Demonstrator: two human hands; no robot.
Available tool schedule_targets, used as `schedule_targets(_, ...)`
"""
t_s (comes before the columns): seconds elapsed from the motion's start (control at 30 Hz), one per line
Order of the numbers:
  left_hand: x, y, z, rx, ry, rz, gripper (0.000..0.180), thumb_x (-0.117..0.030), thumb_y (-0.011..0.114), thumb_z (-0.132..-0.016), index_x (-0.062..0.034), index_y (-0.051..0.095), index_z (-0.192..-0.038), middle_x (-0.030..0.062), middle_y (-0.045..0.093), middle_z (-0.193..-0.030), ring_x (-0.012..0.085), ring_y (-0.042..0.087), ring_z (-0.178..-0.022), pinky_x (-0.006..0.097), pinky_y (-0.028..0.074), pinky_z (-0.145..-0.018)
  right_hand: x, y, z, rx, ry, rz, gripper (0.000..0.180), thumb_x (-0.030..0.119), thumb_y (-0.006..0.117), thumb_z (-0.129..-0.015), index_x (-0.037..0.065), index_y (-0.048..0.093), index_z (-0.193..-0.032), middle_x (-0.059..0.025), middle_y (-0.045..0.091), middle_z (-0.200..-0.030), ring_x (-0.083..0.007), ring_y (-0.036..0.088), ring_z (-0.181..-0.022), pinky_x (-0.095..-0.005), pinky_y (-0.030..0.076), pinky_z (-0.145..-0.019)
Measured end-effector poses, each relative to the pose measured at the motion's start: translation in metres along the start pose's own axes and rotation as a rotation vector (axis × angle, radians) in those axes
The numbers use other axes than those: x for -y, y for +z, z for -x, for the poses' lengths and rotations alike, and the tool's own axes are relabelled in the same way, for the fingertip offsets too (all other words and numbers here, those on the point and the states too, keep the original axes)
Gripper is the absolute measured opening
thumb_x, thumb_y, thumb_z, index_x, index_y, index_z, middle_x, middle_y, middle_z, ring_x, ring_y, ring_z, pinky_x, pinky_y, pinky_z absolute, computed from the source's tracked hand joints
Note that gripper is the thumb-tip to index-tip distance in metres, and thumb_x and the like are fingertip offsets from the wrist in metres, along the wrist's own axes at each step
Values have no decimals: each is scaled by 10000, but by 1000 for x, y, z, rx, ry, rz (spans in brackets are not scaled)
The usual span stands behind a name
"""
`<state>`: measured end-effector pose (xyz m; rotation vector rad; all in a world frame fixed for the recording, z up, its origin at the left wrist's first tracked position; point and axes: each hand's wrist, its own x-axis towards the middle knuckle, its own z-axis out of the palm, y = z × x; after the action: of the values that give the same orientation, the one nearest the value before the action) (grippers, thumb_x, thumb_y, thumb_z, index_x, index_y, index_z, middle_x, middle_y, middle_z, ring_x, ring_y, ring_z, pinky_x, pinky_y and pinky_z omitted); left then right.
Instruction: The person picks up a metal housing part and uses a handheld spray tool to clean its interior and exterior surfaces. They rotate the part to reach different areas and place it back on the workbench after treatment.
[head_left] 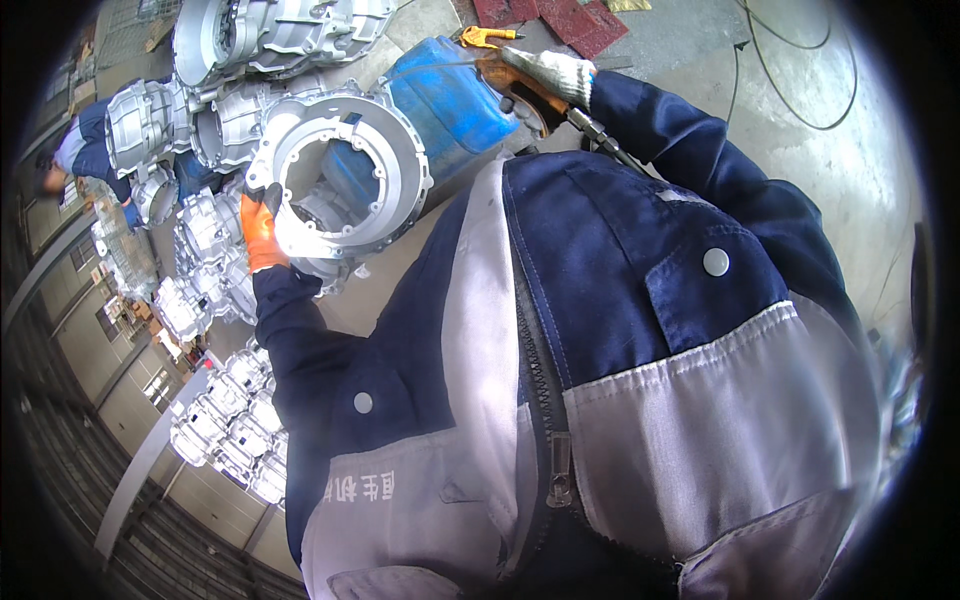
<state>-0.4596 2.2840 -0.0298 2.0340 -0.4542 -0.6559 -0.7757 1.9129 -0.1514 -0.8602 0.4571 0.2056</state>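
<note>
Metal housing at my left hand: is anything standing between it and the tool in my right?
Nothing visible seems to. The blue drum shows between the metal housing and the orange tool in your right hand, but the tool's thin tube crosses in front of it; exact depth can't be told.

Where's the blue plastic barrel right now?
In the head view, the blue barrel sits near the top, just left of centre, between the ring-shaped metal casing and the person's gloved right hand.
</note>
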Motion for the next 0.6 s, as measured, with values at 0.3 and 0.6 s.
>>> schedule_targets(0.3,-13,11,9,-11,14,30,429,-68,639,-825,-20,530,-1237,19,585,-1105,121,541,-968,246,424,-828,-29,-16,-58,24,-67,-179,456,488,510,-910,84,562,-1113,-96,637,-876,-160,617,-645,-269,527,-558)
schedule_targets(0.6,-12,15,4,-24,107,-140,380,-200,620,-874,-34,551,-1209,29,593,-1074,135,543,-942,269,432,-810,7,6,-35,-41,18,-79,453,507,484,-910,89,590,-1053,-79,610,-785,-132,568,-556,-289,492,-479)
